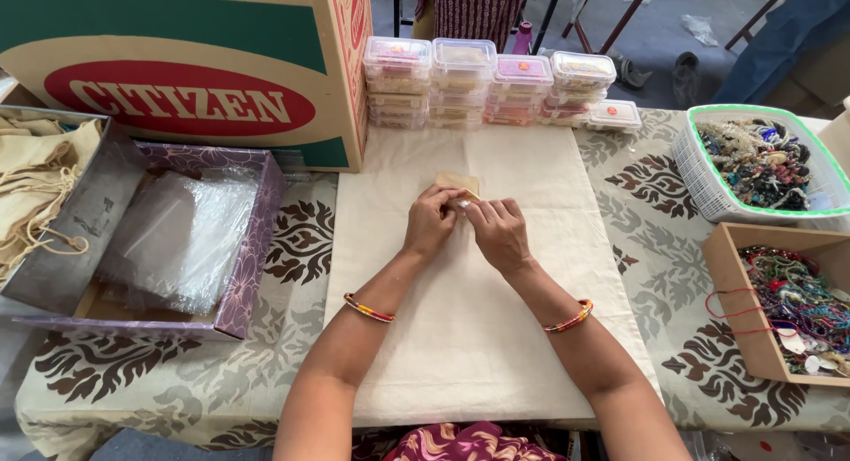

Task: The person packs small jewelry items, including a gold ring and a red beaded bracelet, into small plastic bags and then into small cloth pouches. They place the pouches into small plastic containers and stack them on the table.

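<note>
**Both hands meet on a small pouch**

Forearms with bangles reach up from my lower edge. At mid-frame I see the left hand [431, 220] and right hand [500, 232] side by side, fingers pinched on a small tan pouch [457, 183] lying on the cream cloth [460, 337]; each grip looks closed on its near edge. Stacked clear boxes [489, 80] stand beyond. Left lies a purple tray [252, 248] of plastic bags; right, on the surface, a white basket [708, 188] and cardboard box [739, 315] hold beads.
</note>
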